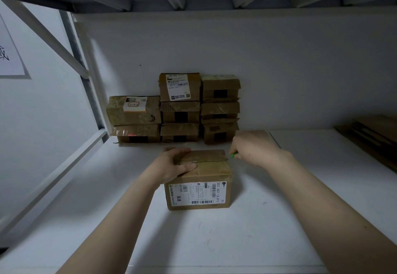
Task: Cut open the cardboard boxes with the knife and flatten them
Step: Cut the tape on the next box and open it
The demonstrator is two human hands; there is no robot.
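A taped cardboard box [198, 185] with a white shipping label on its front stands on the white shelf. My left hand [174, 163] grips its top left corner, thumb on the lid and fingers over the far edge. My right hand [254, 148] holds a green-handled knife [233, 155] at the right end of the lid's centre seam. A dark slit runs along that seam. The blade itself is hidden.
Several sealed cardboard boxes [179, 110] are stacked against the back wall behind the one I hold. Flat cardboard pieces [373, 136] lie at the far right of the white shelf [300, 198]. A metal rack frame [86, 93] rises on the left.
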